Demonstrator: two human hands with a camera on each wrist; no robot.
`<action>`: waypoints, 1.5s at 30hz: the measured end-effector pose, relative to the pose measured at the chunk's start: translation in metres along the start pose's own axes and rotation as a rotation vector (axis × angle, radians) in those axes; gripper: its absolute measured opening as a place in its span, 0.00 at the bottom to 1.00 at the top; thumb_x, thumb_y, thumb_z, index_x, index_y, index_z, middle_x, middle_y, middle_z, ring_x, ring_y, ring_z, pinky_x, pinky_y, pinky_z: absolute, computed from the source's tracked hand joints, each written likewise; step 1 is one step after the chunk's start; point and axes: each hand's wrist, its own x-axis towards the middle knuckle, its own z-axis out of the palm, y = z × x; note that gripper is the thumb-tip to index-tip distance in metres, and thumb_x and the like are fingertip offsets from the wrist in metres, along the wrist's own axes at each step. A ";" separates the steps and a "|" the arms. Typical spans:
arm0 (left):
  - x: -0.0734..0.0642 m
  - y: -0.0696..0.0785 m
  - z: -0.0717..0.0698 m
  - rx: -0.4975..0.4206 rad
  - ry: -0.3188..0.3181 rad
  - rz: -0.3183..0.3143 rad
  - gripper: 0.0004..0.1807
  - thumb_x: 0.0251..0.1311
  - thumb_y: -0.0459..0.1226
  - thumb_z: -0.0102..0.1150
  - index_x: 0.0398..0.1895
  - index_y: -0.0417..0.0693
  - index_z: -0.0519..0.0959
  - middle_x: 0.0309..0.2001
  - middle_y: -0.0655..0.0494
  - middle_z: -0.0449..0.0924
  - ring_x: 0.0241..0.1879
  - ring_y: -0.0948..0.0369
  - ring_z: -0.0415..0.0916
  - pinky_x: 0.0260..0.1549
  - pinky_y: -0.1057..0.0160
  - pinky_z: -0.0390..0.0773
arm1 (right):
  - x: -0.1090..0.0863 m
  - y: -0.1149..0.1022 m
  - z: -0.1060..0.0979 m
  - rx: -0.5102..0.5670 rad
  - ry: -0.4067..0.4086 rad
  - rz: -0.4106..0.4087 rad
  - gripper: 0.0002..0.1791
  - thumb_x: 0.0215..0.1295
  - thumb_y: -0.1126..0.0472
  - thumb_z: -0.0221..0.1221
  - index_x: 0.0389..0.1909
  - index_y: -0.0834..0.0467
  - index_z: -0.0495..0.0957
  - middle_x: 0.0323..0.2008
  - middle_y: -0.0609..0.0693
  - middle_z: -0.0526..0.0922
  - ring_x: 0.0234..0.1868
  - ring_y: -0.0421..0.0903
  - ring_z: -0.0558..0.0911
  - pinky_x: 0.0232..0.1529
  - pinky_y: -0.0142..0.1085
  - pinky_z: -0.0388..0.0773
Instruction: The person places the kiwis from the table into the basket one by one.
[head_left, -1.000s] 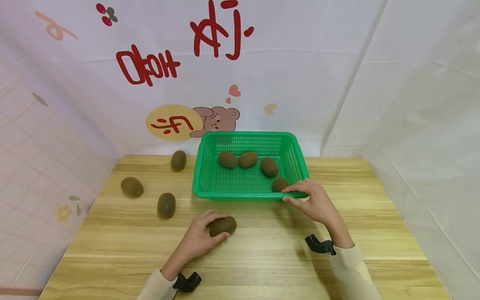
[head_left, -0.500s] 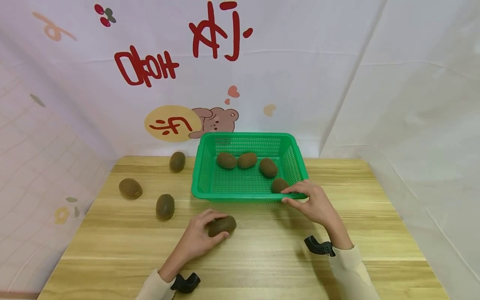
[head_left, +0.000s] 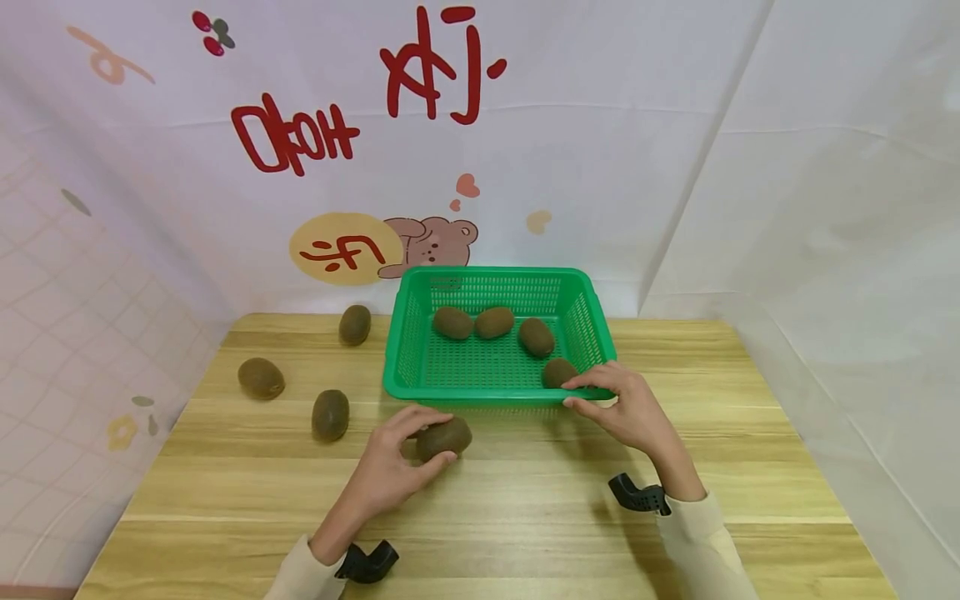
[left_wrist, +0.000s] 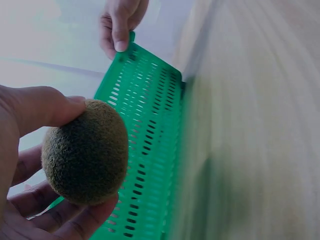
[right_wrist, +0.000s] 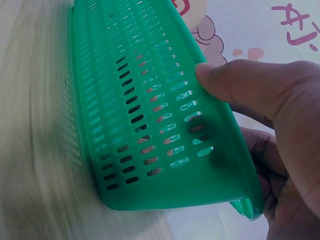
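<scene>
Here, a wood-grain table (head_left: 540, 533) bears a green perforated plastic basket (head_left: 465, 393); the right hand (head_left: 628, 410) pinches its near rim, the left hand (head_left: 388, 467) grips a brown oval kiwi (head_left: 450, 438) in front. Four kiwis (head_left: 494, 322) lie inside (one partly hand-hidden), three loose kiwis (head_left: 331, 416) leftward.

The left hand (head_left: 386, 467) grips, thumb opposed to curved fingers, its forearm (head_left: 339, 527) slanting inward. The right hand (head_left: 626, 406), farther forward, pinches between thumb and fingers, wrist (head_left: 667, 452) bent inward; its outer fingers seem curled, though partly hidden from where I stand.
</scene>
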 end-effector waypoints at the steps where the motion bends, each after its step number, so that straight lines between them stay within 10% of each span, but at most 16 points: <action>1: 0.001 0.001 -0.001 -0.001 0.008 0.014 0.24 0.58 0.39 0.76 0.58 0.56 0.83 0.54 0.62 0.82 0.53 0.60 0.82 0.45 0.60 0.87 | 0.000 0.000 0.000 -0.001 0.001 0.003 0.11 0.59 0.57 0.75 0.42 0.42 0.90 0.38 0.35 0.88 0.42 0.41 0.81 0.43 0.44 0.81; 17: 0.018 0.018 -0.017 -0.007 0.086 0.130 0.24 0.57 0.36 0.76 0.59 0.52 0.83 0.54 0.56 0.83 0.52 0.60 0.82 0.46 0.62 0.86 | -0.003 0.005 0.000 0.002 0.017 -0.021 0.13 0.58 0.58 0.75 0.42 0.39 0.89 0.37 0.34 0.88 0.42 0.48 0.82 0.42 0.43 0.81; 45: 0.072 0.035 -0.050 -0.065 0.194 0.108 0.24 0.55 0.34 0.77 0.57 0.53 0.85 0.53 0.56 0.84 0.49 0.64 0.80 0.45 0.71 0.83 | -0.001 0.004 0.002 -0.001 0.016 -0.016 0.11 0.59 0.57 0.75 0.42 0.43 0.89 0.37 0.40 0.89 0.43 0.43 0.82 0.44 0.36 0.79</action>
